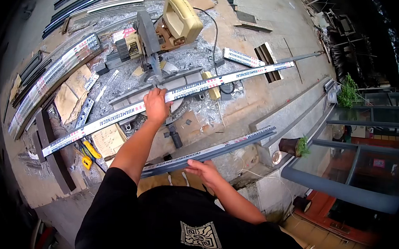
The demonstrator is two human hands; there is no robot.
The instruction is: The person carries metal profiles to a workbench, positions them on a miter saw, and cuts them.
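Observation:
A long metal profile (116, 118) wrapped in white printed film lies slantwise across the base of a mitre saw (181, 21). My left hand (157, 105) is closed over this profile, its fingers curled across the top, just in front of the saw's fence (181, 80). The saw's blade (155, 68) is behind that hand. Close to my waist, my right hand (204, 172) grips a grey metal profile (240, 143) with printed film on its upper face. Its thumb shows on the near edge; the other fingers are partly hidden.
Metal shavings and offcuts cover the board around the saw. Filmed profiles (57, 77) are stacked on the left. A yellow tape measure (86, 163) lies near a dark crossbar (56, 160). Potted plants (295, 147) and a glazed frame (331, 164) stand at the right. A black cable (214, 30) trails behind the saw.

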